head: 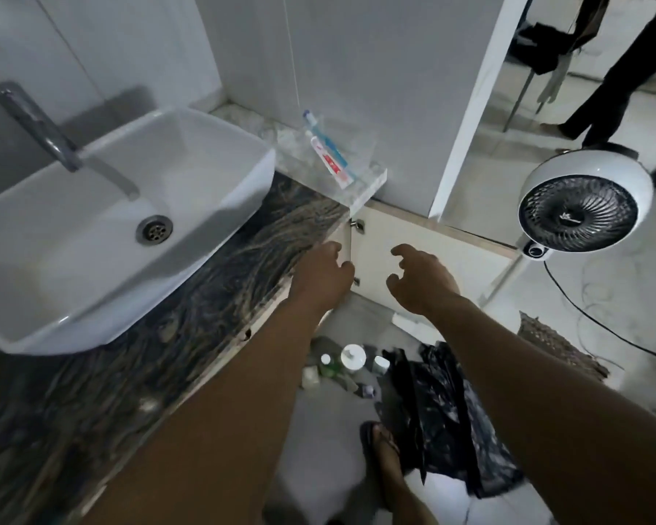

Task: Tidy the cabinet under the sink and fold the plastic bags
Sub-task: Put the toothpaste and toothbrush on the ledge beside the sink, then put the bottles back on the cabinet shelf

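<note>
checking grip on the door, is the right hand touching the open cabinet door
Apart. The head view shows the right hand with loosely curled fingers and pale cabinet door visible all round the fingertips.

left hand point(324, 276) fingertips hidden behind cabinet door point(428, 252); floor bottles point(351, 363) blurred

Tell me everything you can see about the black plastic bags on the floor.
The black plastic bags lie in a crumpled, unfolded heap on the pale floor tiles, below the right forearm. The film looks thin and glossy, with creases catching the light. How many there are cannot be told. Small bottles and jars stand just left of the heap, and a sandalled foot sits at its near-left edge. Neither hand touches it.
</note>
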